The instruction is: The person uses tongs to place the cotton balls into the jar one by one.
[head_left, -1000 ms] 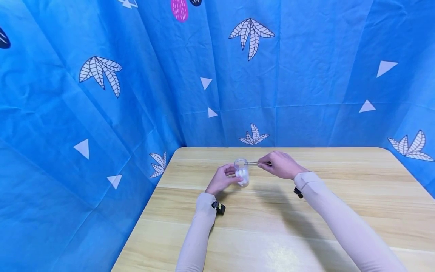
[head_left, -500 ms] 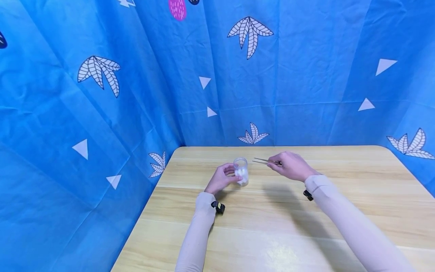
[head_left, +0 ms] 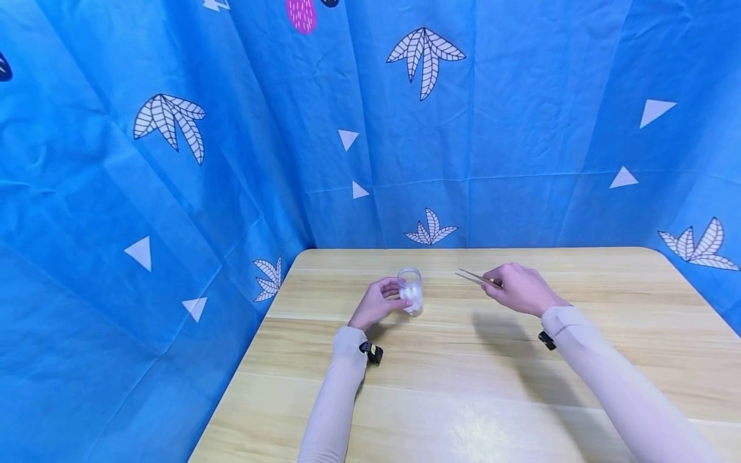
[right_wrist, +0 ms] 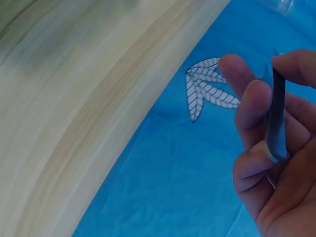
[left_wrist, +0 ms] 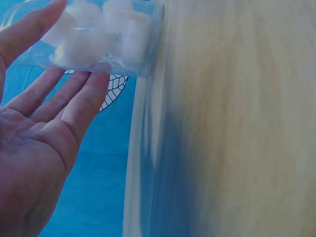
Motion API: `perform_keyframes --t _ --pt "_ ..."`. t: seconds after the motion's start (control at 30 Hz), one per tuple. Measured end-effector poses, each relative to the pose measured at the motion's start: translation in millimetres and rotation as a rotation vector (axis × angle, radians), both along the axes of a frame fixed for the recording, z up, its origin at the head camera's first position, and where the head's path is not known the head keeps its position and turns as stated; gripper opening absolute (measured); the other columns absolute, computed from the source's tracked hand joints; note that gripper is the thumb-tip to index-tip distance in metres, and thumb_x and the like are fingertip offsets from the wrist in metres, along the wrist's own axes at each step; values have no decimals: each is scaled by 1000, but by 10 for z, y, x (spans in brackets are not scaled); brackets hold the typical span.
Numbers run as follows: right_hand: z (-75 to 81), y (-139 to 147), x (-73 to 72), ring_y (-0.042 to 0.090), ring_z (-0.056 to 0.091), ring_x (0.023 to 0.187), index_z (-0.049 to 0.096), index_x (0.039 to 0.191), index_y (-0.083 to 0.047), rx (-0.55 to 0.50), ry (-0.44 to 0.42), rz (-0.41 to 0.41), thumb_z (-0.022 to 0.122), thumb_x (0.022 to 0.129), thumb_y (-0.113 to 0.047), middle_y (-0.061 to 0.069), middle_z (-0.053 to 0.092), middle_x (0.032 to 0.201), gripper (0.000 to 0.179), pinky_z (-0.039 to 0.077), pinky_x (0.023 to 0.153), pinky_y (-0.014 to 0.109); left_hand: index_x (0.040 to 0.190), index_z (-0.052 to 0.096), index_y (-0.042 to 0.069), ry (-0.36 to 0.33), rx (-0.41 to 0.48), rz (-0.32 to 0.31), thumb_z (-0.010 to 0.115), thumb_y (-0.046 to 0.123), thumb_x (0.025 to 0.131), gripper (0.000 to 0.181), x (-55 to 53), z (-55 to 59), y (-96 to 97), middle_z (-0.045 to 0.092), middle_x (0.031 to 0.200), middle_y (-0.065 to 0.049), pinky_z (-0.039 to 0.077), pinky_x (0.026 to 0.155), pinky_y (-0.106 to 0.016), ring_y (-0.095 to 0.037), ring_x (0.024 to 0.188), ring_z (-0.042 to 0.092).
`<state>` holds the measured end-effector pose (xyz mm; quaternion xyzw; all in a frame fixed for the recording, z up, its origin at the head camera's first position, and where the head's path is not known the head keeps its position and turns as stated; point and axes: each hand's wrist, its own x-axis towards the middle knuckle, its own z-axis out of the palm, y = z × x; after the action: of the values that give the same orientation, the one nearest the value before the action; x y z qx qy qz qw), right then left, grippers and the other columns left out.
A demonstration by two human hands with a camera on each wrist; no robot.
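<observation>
A clear jar [head_left: 410, 278] stands upright on the table, its mouth uncovered. White balls that look like cotton [left_wrist: 84, 49] lie inside it. My left hand [head_left: 377, 305] holds the jar from the left, thumb at the near side and fingers round the far side. To the right, my right hand [head_left: 520, 288] pinches a pair of metal tweezers [head_left: 476, 278] above the table. The tweezers' tips point left toward the jar and stand apart, with nothing seen between them. In the right wrist view, the tweezers' bent end [right_wrist: 276, 143] shows between thumb and fingers.
The light wooden table [head_left: 434, 399] reaches back to a blue patterned curtain [head_left: 521, 128]. That curtain [head_left: 145, 321] also hangs along the left edge. Black wrist cameras sit on both sleeves.
My right hand has drawn the tweezers away from the jar's mouth to the right, and their tips have spread apart. My left hand and the jar have stayed in place.
</observation>
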<state>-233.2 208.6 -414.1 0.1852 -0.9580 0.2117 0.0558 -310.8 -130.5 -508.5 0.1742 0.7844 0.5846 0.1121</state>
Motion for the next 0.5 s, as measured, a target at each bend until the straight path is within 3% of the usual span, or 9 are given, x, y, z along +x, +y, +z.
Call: perform_keyframes --t 0.3,0.5 --pt "-83 250 73 10 39 54 73 81 -19 26 -3 -52 65 96 -19 -8 51 60 17 31 48 27 133 64 12 -1 -1 1 87 18 82 56 -12 4 6 68 135 -12 56 110 -42 -31 127 65" --pt "-183 384 112 13 44 60 78 89 -14 28 -21 -74 66 95 -16 -2 61 71 14 33 51 28 133 64 12 7 -13 0 87 20 83 55 -3 8 0 68 135 -11 56 109 -39 -29 127 65"
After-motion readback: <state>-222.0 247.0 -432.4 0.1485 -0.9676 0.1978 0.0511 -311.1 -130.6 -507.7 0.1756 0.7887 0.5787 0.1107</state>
